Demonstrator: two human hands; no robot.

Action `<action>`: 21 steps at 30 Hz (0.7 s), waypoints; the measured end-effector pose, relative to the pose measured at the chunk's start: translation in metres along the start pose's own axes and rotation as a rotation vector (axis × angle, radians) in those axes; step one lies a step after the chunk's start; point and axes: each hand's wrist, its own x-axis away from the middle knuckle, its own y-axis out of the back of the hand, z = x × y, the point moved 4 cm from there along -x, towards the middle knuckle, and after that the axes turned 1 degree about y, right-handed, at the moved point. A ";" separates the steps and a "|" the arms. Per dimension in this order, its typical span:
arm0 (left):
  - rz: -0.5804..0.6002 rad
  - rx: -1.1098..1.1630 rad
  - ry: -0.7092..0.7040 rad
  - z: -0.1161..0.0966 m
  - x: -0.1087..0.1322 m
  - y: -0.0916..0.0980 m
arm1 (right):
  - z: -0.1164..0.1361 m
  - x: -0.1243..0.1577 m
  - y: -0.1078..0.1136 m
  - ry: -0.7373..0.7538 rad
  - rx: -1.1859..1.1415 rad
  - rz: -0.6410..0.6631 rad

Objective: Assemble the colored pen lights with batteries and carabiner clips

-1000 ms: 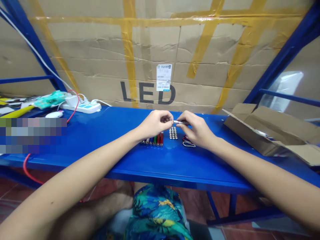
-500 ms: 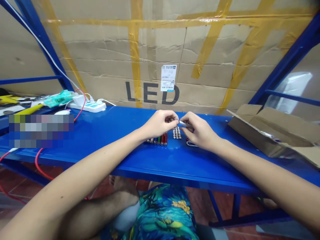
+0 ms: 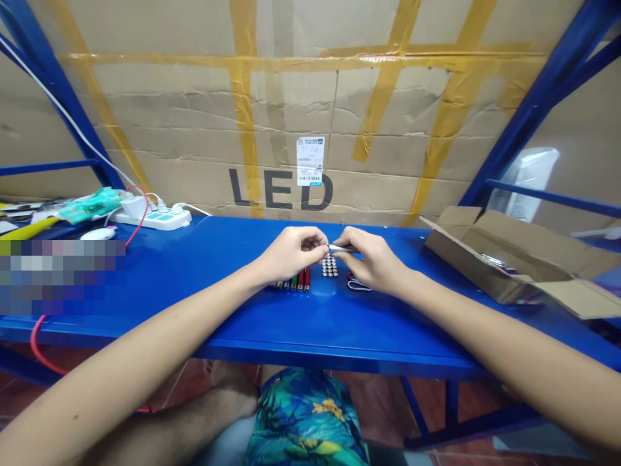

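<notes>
My right hand (image 3: 371,257) is closed around a slim silver tube (image 3: 340,248), held level and pointing left. At the tube's left end my left hand (image 3: 297,254) pinches thumb and fingertips together; what lies between them is too small to make out. Below the hands, small round silver button cells (image 3: 330,266) stand in neat rows on the blue table (image 3: 310,323). Under my left wrist lies a row of slim coloured tubes (image 3: 297,281), red, green and others, partly hidden. Beneath my right hand are metal clips (image 3: 358,283), partly covered.
An open cardboard box (image 3: 499,272) with small items inside stands at the right. On the left are a white power strip (image 3: 167,219), cables and a yellow-handled tool (image 3: 32,234). A large taped carton (image 3: 272,116) walls off the back.
The whole view has shifted, so the scene appears farther left and slightly lower. Both hands stay together at the silver tube, with its left end still at my left fingertips.
</notes>
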 end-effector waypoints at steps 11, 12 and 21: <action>-0.017 -0.308 -0.183 -0.006 0.004 0.003 | 0.000 -0.008 0.001 -0.266 -0.186 0.094; -0.018 -0.333 -0.209 -0.007 0.004 0.002 | -0.001 -0.008 0.001 -0.306 -0.232 0.102; -0.025 -0.337 -0.223 -0.007 0.001 0.003 | -0.007 -0.008 -0.002 -0.614 -0.577 0.216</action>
